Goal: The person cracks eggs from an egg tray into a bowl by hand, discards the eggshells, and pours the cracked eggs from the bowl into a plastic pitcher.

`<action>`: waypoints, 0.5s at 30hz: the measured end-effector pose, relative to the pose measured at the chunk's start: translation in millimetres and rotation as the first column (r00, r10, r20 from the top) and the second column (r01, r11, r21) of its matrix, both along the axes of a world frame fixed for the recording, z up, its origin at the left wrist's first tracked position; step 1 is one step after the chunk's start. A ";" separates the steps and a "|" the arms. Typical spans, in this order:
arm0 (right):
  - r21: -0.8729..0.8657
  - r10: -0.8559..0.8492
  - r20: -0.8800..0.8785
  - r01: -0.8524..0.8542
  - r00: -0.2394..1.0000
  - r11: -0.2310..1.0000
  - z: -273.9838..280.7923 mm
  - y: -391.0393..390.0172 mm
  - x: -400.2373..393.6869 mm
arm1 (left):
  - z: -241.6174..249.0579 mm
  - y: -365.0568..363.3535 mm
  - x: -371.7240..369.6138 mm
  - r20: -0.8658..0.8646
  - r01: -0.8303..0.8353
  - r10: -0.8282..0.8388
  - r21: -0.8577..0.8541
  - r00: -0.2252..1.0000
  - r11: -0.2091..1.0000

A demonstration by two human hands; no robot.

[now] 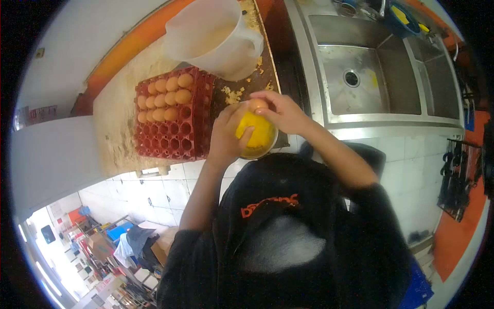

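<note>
Close in front of my chest, my right hand (284, 113) has its fingers closed on a brown egg (260, 104). My left hand (228, 129) is curled round a bright yellow, sponge-like thing (260, 130), its thumb across the front. The left fingertips reach up beside the egg. Under the yellow thing is a round, clear-rimmed container (253, 152), mostly covered by it; what it holds is hard to make out. To the left, a stack of red egg trays (163, 140) has several brown eggs (165, 99) in its far rows and bare cups nearer me.
A large translucent pitcher (211, 44) stands behind the trays on the worn worktop (116, 136). Yellowish crumbs (232, 96) lie on its dark part. At right is a steel sink (355, 98), with a blue basin (400, 23) beyond it.
</note>
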State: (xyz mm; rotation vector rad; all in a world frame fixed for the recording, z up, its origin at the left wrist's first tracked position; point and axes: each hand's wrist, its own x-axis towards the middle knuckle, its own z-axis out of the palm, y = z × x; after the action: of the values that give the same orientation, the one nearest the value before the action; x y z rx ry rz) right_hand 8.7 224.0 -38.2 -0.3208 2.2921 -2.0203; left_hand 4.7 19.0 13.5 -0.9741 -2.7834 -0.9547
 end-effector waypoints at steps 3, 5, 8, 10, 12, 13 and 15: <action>-0.100 0.224 0.141 -0.211 0.964 0.972 10.0 -15.5 0.7 | 9.0 -5.0 -2.9 -0.094 0.064 -0.074 -0.110 0.993 0.992; -0.168 0.188 0.048 -0.178 0.981 0.970 5.1 -23.8 3.1 | 6.9 -12.5 -6.8 -0.121 0.054 -0.072 -0.146 0.990 0.988; 0.059 0.202 -0.135 -0.196 0.970 0.979 21.3 -30.8 2.6 | 3.5 -18.5 -8.5 -0.082 0.081 -0.081 -0.003 0.993 0.997; 0.126 0.225 -0.082 -0.214 0.971 0.969 29.2 -33.0 3.6 | 4.3 -19.7 -10.0 -0.030 0.078 -0.077 0.038 0.997 0.996; 0.192 0.240 -0.030 -0.230 0.970 0.954 32.3 -36.1 3.2 | 5.1 -20.0 -12.9 0.019 0.077 -0.079 0.079 0.997 0.994; 0.155 0.218 -0.028 -0.211 0.976 0.965 32.3 -38.5 1.9 | 5.7 -20.1 -14.2 0.007 0.093 -0.094 0.083 0.996 0.992; 0.121 0.197 -0.023 -0.193 0.980 0.974 34.2 -41.6 0.7 | 4.6 -21.4 -15.3 -0.003 0.107 -0.107 0.090 0.994 0.990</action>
State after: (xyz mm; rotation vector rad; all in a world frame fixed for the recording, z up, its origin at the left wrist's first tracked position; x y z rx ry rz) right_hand 9.4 182.4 -4.0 -0.5523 2.2861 -1.7920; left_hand -10.6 -2.4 18.1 -1.1190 -2.6867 -1.0847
